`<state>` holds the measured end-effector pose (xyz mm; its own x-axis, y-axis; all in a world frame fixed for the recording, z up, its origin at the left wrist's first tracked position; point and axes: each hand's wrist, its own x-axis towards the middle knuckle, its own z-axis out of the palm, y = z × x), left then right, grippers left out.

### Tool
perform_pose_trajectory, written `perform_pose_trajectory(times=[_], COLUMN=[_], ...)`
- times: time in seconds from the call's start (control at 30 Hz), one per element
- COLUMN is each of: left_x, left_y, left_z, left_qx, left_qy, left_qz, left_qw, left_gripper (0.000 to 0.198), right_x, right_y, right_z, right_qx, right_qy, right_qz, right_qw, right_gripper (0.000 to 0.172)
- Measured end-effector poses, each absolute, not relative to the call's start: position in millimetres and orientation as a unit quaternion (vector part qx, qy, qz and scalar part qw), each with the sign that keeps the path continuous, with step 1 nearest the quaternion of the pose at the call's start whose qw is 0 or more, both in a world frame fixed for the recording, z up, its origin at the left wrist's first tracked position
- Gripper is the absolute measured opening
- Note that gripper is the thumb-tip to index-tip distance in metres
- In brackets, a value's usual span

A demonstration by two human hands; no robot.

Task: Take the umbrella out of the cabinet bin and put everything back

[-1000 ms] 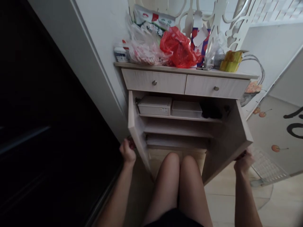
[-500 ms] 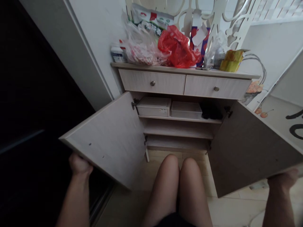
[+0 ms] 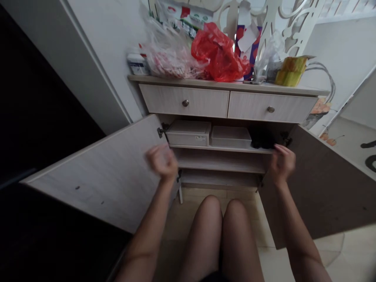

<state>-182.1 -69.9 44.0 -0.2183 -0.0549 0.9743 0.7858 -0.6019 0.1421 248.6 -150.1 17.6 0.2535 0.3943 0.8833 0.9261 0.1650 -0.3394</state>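
My left hand (image 3: 163, 161), blurred by motion, is loosely curled in front of the open left cabinet door (image 3: 96, 172), near its hinge side. My right hand (image 3: 282, 163) has its fingers bent inward, in front of the hinge side of the open right door (image 3: 326, 180). Nothing shows in either hand. Between and beyond them, the cabinet's top shelf holds a white drawer box (image 3: 188, 132), a clear-lidded plastic box (image 3: 230, 137) and a dark object (image 3: 261, 138) that I cannot make out.
Two closed drawers (image 3: 205, 102) sit above the opening. On the cabinet top (image 3: 249, 87) stand a red plastic bag (image 3: 219, 55), a clear bag (image 3: 173, 58), a white bottle (image 3: 137, 64) and a yellow package (image 3: 290, 71). My knees (image 3: 212, 207) are close to the cabinet's front.
Both hands have let go of the door edges and moved inward and forward toward the cabinet opening. The doors have swung wider apart.
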Motion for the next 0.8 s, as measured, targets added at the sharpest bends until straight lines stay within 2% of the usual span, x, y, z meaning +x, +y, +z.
perform_pose_trajectory(times=[0.07,0.17,0.23,0.33,0.6,0.8], left_x=[-123,-60,-38,-27,-40,-80], left_y=[-23,32,56,76,74,4], left_z=[54,55,50,43,44,49], left_qx=[-0.705,-0.853,-0.886,-0.891,-0.889,-0.912], left_qy=[-0.350,-0.387,-0.400,-0.421,-0.429,-0.367], left_qz=[-0.578,-0.330,-0.212,-0.131,-0.135,-0.162], left_qw=[0.216,0.117,0.104,0.106,0.083,0.088], left_gripper=[0.024,0.026,0.029,0.025,0.026,0.022], right_x=[226,211,210,217,231,233], right_y=[-94,-32,-9,5,-13,-84], right_z=[32,41,38,32,32,26], right_qx=[-0.652,-0.682,-0.721,-0.757,-0.708,-0.648], right_qy=[-0.627,-0.656,-0.653,-0.640,-0.687,-0.723], right_qz=[-0.194,-0.149,-0.114,-0.079,-0.130,-0.187], right_qw=[0.379,0.288,0.201,0.105,0.098,0.150], right_gripper=[0.045,0.040,0.037,0.035,0.037,0.036])
